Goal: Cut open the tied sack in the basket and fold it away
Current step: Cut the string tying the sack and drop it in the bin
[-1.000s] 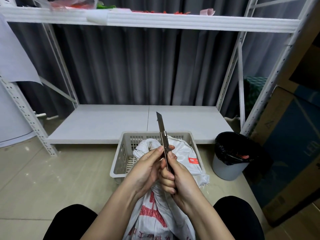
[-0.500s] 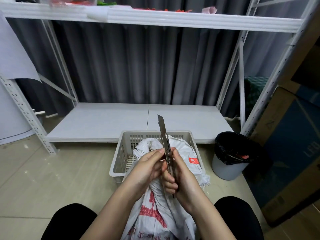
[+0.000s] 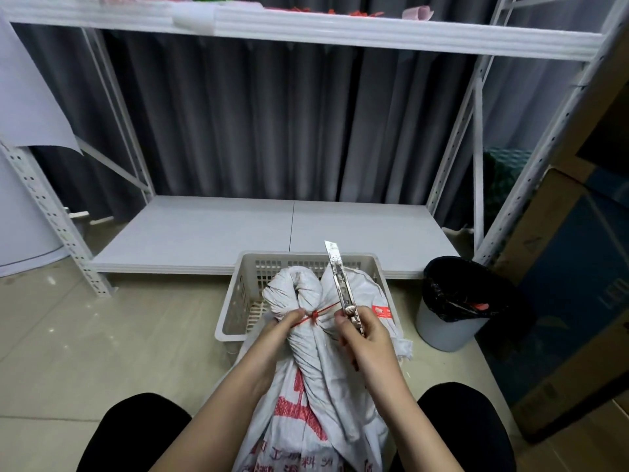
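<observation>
Tiled floor (image 3: 102,335), white shelving (image 3: 272,229) behind. Left hand (image 3: 272,338) grips sack (image 3: 316,386) neck at red tie (image 3: 315,315); right hand (image 3: 366,338) clasps knife (image 3: 338,281), blade up. Sack's top lies in basket (image 3: 235,301). Bin (image 3: 452,301): black liner, red scrap.

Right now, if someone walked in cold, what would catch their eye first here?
Probably the knife, blade out and pointing up, gripped in the right hand just over the white sack at the middle bottom. Next, the thin red string tied around the sack's twisted neck, with the left hand holding the sack beside it. Behind sits the white basket, with a black-lined bin to its right.
</observation>
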The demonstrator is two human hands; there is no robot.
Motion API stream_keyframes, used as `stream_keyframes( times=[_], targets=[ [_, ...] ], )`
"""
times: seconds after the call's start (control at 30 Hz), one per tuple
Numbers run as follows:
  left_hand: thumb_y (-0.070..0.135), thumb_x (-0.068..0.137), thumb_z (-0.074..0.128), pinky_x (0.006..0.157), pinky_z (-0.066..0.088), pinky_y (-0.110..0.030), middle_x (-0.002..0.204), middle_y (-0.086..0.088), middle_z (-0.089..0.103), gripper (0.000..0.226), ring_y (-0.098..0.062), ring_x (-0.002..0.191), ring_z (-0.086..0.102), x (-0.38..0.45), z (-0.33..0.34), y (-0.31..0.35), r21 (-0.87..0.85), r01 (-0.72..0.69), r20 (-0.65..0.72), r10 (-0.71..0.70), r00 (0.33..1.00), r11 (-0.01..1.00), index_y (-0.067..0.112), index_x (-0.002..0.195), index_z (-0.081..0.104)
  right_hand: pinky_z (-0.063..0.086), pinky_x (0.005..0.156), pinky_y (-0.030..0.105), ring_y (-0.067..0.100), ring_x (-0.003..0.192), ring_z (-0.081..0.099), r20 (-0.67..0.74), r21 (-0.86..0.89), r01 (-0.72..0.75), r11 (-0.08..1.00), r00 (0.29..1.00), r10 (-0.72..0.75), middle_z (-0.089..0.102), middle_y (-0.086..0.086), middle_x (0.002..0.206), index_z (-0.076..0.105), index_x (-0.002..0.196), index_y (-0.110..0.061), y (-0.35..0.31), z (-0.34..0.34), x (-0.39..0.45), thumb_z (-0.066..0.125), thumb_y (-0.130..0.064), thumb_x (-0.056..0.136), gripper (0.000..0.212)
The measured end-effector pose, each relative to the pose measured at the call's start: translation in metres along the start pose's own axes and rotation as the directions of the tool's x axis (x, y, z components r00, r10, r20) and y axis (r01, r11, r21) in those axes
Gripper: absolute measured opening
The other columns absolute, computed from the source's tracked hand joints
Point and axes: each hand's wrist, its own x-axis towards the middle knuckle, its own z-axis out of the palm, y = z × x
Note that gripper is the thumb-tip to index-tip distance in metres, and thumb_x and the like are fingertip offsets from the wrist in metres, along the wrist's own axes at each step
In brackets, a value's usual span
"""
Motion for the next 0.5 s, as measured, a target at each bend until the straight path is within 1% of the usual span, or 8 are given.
stream_keyframes(
  times=[0.03, 0.1, 0.17, 0.23, 0.33, 0.37, 0.43, 0.5],
  targets=[
    [0.022, 0.090, 0.061, 0.054, 0.051, -0.011, 0.104, -0.002, 0.070, 0.036, -0.005, 0.078, 0.071, 0.002, 0.000, 0.000, -0.010, -0.042, -0.001, 0.042, 0.999, 0.999, 0.009, 0.123, 0.058, 0.043, 0.060, 0.011, -0.001, 0.064, 0.056, 0.013, -0.004, 0.000, 1.000, 1.000, 0.000, 0.062, -0.013, 0.067, 0.060, 0.084, -0.015, 0.002, 0.000, 0.000, 0.060, -0.009, 0.091, 0.009],
    [0.016, 0.090, 0.060, 0.055, 0.051, -0.012, 0.104, 0.000, 0.069, 0.034, -0.008, 0.083, 0.068, 0.006, -0.002, 0.001, 0.013, -0.116, -0.021, 0.116, 0.993, 0.993, 0.009, 0.123, 0.056, 0.043, 0.066, 0.011, -0.002, 0.070, 0.057, 0.023, -0.018, 0.002, 1.000, 1.000, -0.002, 0.064, -0.017, 0.072, 0.061, 0.088, -0.014, 0.008, -0.001, -0.001, 0.062, -0.006, 0.089, 0.008],
    [0.012, 0.087, 0.064, 0.058, 0.054, -0.014, 0.109, -0.005, 0.068, 0.036, -0.011, 0.088, 0.066, 0.009, -0.001, 0.003, 0.028, -0.168, -0.026, 0.169, 0.985, 0.985, 0.009, 0.122, 0.054, 0.044, 0.071, 0.015, -0.001, 0.071, 0.057, -0.004, -0.042, 0.003, 0.999, 1.000, -0.004, 0.063, -0.013, 0.075, 0.058, 0.091, -0.014, 0.013, -0.002, -0.003, 0.063, -0.002, 0.087, 0.013],
    [0.010, 0.084, 0.068, 0.062, 0.056, -0.016, 0.113, -0.013, 0.068, 0.039, -0.016, 0.090, 0.068, 0.013, 0.003, 0.003, 0.068, -0.190, -0.046, 0.194, 0.980, 0.979, 0.005, 0.121, 0.056, 0.046, 0.075, 0.020, 0.003, 0.073, 0.056, -0.048, -0.108, 0.000, 0.994, 0.999, -0.005, 0.061, -0.007, 0.082, 0.053, 0.093, -0.020, 0.021, 0.001, -0.006, 0.068, -0.006, 0.081, 0.024],
    [0.021, 0.075, 0.079, 0.061, 0.057, -0.020, 0.104, -0.011, 0.073, 0.041, -0.016, 0.085, 0.070, 0.020, 0.013, 0.006, 0.164, -0.207, -0.108, 0.226, 0.968, 0.965, 0.006, 0.110, 0.065, 0.047, 0.074, 0.027, 0.005, 0.071, 0.051, -0.096, -0.234, -0.027, 0.972, 0.995, 0.005, 0.056, 0.001, 0.094, 0.046, 0.102, -0.029, 0.032, 0.008, -0.013, 0.073, -0.029, 0.071, 0.041],
    [0.028, 0.069, 0.082, 0.068, 0.059, -0.026, 0.098, -0.008, 0.075, 0.039, -0.017, 0.085, 0.071, 0.022, 0.016, 0.008, 0.195, -0.209, -0.115, 0.234, 0.966, 0.958, 0.010, 0.101, 0.070, 0.046, 0.073, 0.025, 0.005, 0.072, 0.050, -0.110, -0.275, -0.027, 0.961, 0.994, -0.003, 0.054, 0.001, 0.096, 0.044, 0.104, -0.028, 0.033, 0.010, -0.015, 0.074, -0.031, 0.071, 0.045],
    [0.039, 0.060, 0.082, 0.081, 0.059, -0.040, 0.086, -0.003, 0.076, 0.035, -0.019, 0.082, 0.073, 0.026, 0.018, 0.010, 0.229, -0.177, -0.131, 0.211, 0.969, 0.957, 0.014, 0.084, 0.074, 0.044, 0.074, 0.020, 0.006, 0.084, 0.053, -0.139, -0.317, -0.010, 0.948, 0.990, -0.036, 0.052, -0.004, 0.102, 0.042, 0.105, -0.025, 0.035, 0.013, -0.013, 0.077, -0.030, 0.071, 0.049],
    [0.044, 0.062, 0.081, 0.081, 0.058, -0.037, 0.080, 0.000, 0.074, 0.033, -0.019, 0.078, 0.071, 0.028, 0.018, 0.012, 0.272, -0.104, -0.192, 0.160, 0.968, 0.957, 0.015, 0.076, 0.072, 0.044, 0.079, 0.021, 0.010, 0.095, 0.056, -0.158, -0.313, -0.003, 0.950, 0.986, -0.049, 0.056, -0.007, 0.105, 0.042, 0.106, -0.024, 0.036, 0.014, -0.009, 0.079, -0.030, 0.072, 0.050]
  ],
)
